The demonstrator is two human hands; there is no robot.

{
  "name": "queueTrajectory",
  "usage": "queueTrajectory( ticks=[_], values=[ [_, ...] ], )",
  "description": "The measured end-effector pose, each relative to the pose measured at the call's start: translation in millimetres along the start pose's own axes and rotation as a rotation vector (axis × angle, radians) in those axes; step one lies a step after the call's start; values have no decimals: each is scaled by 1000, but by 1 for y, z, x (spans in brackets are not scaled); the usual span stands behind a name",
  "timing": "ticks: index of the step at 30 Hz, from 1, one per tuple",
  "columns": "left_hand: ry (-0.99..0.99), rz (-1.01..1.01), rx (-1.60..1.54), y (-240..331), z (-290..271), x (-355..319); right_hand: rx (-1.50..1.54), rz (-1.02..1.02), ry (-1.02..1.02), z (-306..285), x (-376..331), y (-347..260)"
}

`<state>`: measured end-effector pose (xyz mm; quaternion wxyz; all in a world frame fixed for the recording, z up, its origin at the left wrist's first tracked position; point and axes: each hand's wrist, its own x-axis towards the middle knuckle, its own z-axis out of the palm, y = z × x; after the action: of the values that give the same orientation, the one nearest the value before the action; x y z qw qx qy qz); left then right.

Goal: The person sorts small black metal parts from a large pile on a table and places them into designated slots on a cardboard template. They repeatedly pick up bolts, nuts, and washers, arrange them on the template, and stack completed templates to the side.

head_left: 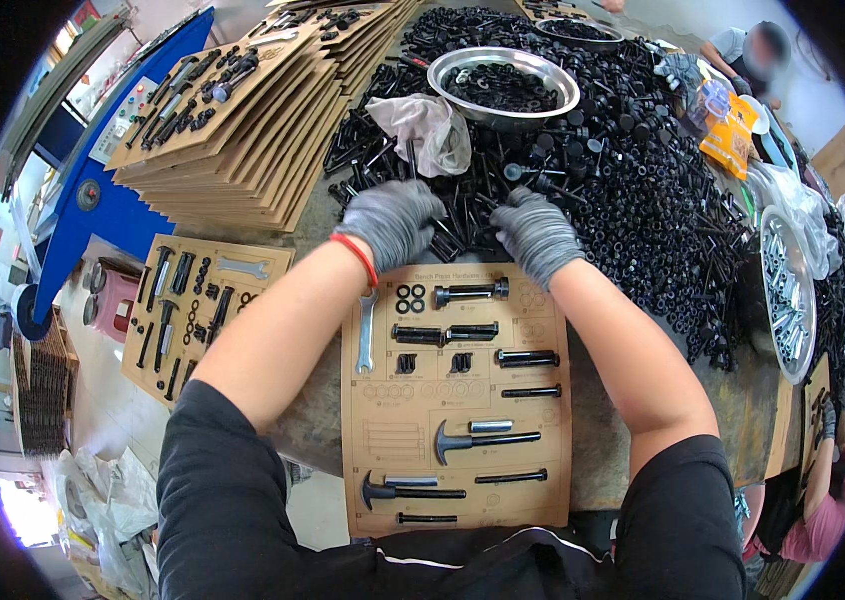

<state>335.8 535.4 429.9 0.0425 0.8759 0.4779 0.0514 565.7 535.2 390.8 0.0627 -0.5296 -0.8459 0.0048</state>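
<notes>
Both my hands wear grey gloves and reach into a heap of black bolts (463,215) just beyond a printed cardboard sheet (383,430). My left hand (393,222), a red band at its wrist, is curled and slightly blurred among the bolts. My right hand (535,235) has its fingers drawn together at the heap. What either hand grips is hidden. On the sheet lie a spanner (366,332), black washers (410,298), several black bolts (471,292), two hammer-shaped pieces (488,440) and silver tubes (491,426). Some printed outlines on it are bare.
A metal bowl of black washers (433,75) and a whitish cloth (428,130) rest on the heap. Black nuts (623,210) spread right, beside a basin of silver bolts (783,290). Stacked cardboard sheets (243,170) and another filled sheet (168,345) are left. Other people work at right.
</notes>
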Motion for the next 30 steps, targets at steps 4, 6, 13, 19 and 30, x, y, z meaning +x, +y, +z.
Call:
queueTrajectory(
  ticks=[4,6,13,19,30],
  values=[
    [-70,2,133,16,32,-4,410,159,448,5,-23,23],
    [-155,-6,171,16,31,5,1167,540,468,-2,-31,26],
    [184,-240,-639,-9,20,-13,1675,608,224,-23,-47,25],
    [194,153,-152,-9,38,-20,242,276,-254,-19,-8,-24],
    [114,132,58,-3,40,6,38,354,-98,-59,-87,-17]
  ],
)
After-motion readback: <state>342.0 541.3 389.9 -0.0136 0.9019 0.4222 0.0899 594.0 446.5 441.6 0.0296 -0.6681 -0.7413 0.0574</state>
